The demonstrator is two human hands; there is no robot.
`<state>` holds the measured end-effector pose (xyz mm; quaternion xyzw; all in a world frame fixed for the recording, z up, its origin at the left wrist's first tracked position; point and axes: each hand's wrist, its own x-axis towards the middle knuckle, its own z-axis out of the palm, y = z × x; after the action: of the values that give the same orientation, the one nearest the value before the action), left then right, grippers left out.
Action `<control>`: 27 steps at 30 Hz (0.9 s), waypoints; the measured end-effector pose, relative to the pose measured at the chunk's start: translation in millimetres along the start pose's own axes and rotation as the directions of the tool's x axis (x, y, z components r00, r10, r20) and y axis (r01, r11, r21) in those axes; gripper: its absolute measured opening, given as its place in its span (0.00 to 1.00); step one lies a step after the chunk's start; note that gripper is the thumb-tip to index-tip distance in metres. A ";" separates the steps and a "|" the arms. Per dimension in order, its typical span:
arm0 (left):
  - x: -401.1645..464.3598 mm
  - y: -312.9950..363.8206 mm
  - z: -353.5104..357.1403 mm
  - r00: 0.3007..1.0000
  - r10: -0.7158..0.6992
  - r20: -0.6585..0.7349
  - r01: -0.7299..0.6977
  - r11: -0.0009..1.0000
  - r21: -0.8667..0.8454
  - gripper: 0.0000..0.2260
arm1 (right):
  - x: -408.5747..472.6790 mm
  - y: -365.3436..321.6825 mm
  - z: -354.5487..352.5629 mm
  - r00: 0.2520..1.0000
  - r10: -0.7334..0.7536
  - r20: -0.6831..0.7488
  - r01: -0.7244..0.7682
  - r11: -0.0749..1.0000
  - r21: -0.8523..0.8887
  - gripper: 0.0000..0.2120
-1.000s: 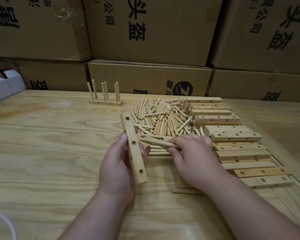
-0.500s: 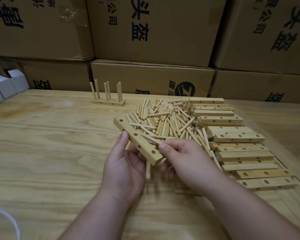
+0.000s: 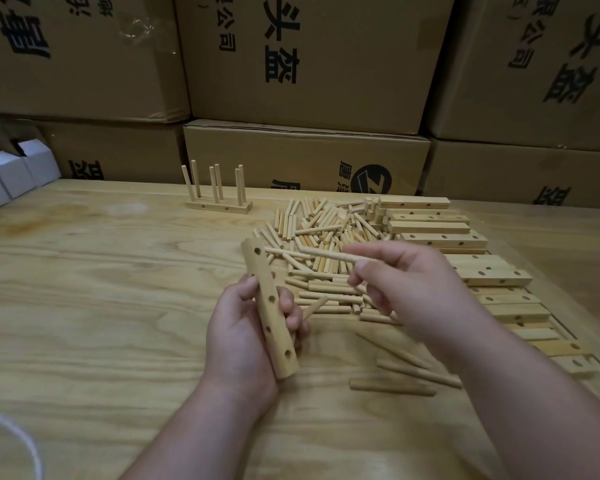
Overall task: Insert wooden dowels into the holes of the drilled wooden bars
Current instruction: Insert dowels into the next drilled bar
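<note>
Progress status: early stage. One finished bar [image 3: 218,206] stands at the far side of the table [image 3: 84,289], carrying six upright dowels; it appears complete.

Current workpiece: the left hand [image 3: 243,327] grips a drilled bar [image 3: 270,308] lifted above the table, long axis running near to far, hole face turned up and right. Four holes are visible and all are empty. A second dowel [image 3: 314,308] projects from between the left fingers behind the bar; whether it sits in a hole cannot be determined.

The right hand [image 3: 406,289] pinches one dowel [image 3: 329,254] between thumb and forefinger, held roughly level above the pile, its free end pointing left toward the far end of the bar. It is near the bar but apart from it; no insertion has started on this piece.

Remaining stock: a loose pile [image 3: 323,237] of dowels lies in the middle of the table, and a few strays [image 3: 392,388] lie nearer, to the right. A row of undrilled-side and drilled bars [image 3: 440,239] runs along the right edge, none holding dowels.

Judgement: most of the work is outstanding; the next action is likely to seat the pinched dowel in the bar's far hole.
</note>
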<state>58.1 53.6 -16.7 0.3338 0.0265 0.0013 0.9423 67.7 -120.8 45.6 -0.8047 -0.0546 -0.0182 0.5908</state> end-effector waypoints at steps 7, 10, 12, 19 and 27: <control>-1.0 -4.9 0.8 1.000 -0.009 0.023 0.007 0.993 0.119 0.15 | -3.4 -11.6 -10.5 0.990 -0.138 0.004 0.138 0.990 -0.007 0.04; -1.2 -6.4 -0.1 0.999 -0.021 0.036 0.015 0.988 0.151 0.14 | -5.9 -12.5 -6.4 0.981 -0.195 0.005 0.195 0.981 -0.017 0.04; -1.6 -7.2 0.1 0.998 -0.020 0.055 0.010 0.985 0.173 0.13 | -7.3 -11.9 -3.8 0.976 -0.218 0.008 0.218 0.976 -0.022 0.03; -1.4 -8.2 -1.3 0.997 0.000 0.081 -0.021 0.967 0.255 0.14 | -9.7 -11.3 -1.1 0.961 -0.271 0.047 0.275 0.952 -0.130 0.03; -2.3 -9.9 -0.8 0.994 0.004 0.111 -0.045 0.929 0.367 0.14 | -9.4 -12.8 -4.4 0.938 -0.346 -0.032 0.336 0.926 -0.174 0.04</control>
<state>55.6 46.4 -23.5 0.5049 -0.0291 -0.0100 0.8626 57.1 -121.8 58.2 -0.8284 -0.1736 -0.1503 0.5109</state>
